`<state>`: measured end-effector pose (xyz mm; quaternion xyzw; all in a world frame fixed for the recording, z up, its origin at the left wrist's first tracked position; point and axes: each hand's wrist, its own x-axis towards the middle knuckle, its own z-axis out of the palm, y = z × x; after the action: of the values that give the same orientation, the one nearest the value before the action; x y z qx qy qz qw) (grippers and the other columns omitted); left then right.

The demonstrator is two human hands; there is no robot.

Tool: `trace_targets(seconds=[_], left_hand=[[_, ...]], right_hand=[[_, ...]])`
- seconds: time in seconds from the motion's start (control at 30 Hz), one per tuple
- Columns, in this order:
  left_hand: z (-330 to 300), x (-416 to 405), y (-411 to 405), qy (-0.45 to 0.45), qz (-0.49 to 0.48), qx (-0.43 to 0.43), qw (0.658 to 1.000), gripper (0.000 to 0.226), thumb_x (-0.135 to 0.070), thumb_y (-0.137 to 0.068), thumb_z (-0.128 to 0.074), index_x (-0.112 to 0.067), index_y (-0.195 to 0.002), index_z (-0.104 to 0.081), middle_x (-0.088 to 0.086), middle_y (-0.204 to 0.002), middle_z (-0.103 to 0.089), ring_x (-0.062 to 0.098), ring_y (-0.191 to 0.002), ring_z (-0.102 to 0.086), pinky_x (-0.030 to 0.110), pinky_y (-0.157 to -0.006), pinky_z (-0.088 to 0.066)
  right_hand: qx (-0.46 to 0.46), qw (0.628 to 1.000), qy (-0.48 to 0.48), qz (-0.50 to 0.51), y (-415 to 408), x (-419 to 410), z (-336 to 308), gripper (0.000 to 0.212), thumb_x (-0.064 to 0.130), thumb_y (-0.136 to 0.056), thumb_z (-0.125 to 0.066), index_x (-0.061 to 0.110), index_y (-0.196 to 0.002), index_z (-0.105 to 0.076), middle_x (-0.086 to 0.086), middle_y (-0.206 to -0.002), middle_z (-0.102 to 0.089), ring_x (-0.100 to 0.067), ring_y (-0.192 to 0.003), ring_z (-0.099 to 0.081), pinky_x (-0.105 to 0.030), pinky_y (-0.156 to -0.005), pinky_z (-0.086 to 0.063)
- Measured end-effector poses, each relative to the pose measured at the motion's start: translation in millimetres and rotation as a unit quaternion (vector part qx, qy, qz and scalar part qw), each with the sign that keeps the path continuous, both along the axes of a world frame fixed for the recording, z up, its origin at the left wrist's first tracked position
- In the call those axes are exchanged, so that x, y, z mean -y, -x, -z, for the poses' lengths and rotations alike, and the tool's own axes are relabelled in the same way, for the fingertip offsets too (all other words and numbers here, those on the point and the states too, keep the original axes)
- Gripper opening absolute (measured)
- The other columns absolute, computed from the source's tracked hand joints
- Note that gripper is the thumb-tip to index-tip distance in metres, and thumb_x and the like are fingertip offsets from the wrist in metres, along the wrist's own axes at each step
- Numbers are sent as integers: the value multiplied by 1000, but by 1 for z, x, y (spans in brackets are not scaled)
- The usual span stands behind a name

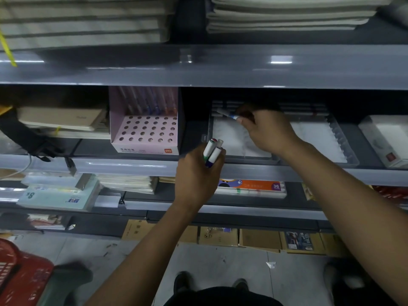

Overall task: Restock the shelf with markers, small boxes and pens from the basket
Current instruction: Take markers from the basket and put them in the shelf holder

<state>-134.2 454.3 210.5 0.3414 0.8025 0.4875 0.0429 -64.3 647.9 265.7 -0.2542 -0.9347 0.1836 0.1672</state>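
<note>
Left hand (196, 173) is fisted round a few markers (211, 153), caps poking above the fingers, right hand (268, 131) pinches one marker (227, 114) over the tray (340, 138); light, slick barrels, so probably grip mid-barrel.

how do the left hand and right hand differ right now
The left hand grips a bundle of markers upright in front of the shelf edge; the right hand pinches a single marker, lying sideways. The left hand waits outside the clear tray; the right hand reaches into it. Both hold markers.
</note>
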Motion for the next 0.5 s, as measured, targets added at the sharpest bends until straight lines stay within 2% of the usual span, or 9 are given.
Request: trace_targets(seconds=[0.13, 0.23, 0.27, 0.4, 0.47, 0.5], left_hand=[[7, 0, 1, 10, -5, -14, 1000, 27, -43, -98, -66, -27, -78, -59, -12, -65, -60, 6, -54, -57, 10, -51, -36], [8, 0, 0, 16, -8, -14, 1000, 26, -43, -98, -67, -29, -78, -60, -11, -65, -60, 7, -54, -58, 12, -51, -35], [7, 0, 0, 16, -10, -14, 1000, 26, -43, -98, -67, -29, -77, -59, -11, -64, -59, 8, -54, -57, 14, -51, -36], [5, 1, -1, 8, -11, -12, 1000, 29, -39, -98, -69, -32, -74, -55, -15, -58, -53, 4, -56, -57, 11, -48, -35], [5, 1, -1, 8, -11, -9, 1000, 27, -39, -98, -69, -31, -75, -56, -15, -60, -55, 3, -57, -58, 10, -49, -36], [6, 1, 0, 8, -11, -5, 1000, 27, -39, -98, -69, -29, -76, -58, -15, -61, -56, 4, -57, -59, 10, -49, -36]], right_hand=[[8, 999, -38, -9, 13, -6, 12, 27, 26, -107, -53, 16, -127, -68, -11, -112, -71, -29, -92, -65, -21, -67, -39], [22, 998, -50, -12, 23, -9, 22, 28, 27, -107, -54, 16, -128, -69, -12, -116, -71, -31, -95, -67, -26, -73, -51], [20, 999, -48, -10, 25, -9, 24, 28, 27, -107, -54, 16, -127, -69, -12, -116, -71, -31, -95, -67, -28, -74, -51], [2, 999, -53, 7, 32, -10, 34, 25, 30, -106, -57, 18, -122, -72, -8, -108, -72, -29, -88, -67, -23, -68, -39], [0, 998, -66, 8, 32, -11, 35, 22, 28, -105, -57, 19, -119, -72, -8, -105, -71, -28, -85, -66, -23, -63, -40], [2, 997, -76, 7, 32, -11, 34, 22, 27, -105, -57, 18, -119, -71, -9, -105, -71, -28, -85, -66, -24, -62, -45]])
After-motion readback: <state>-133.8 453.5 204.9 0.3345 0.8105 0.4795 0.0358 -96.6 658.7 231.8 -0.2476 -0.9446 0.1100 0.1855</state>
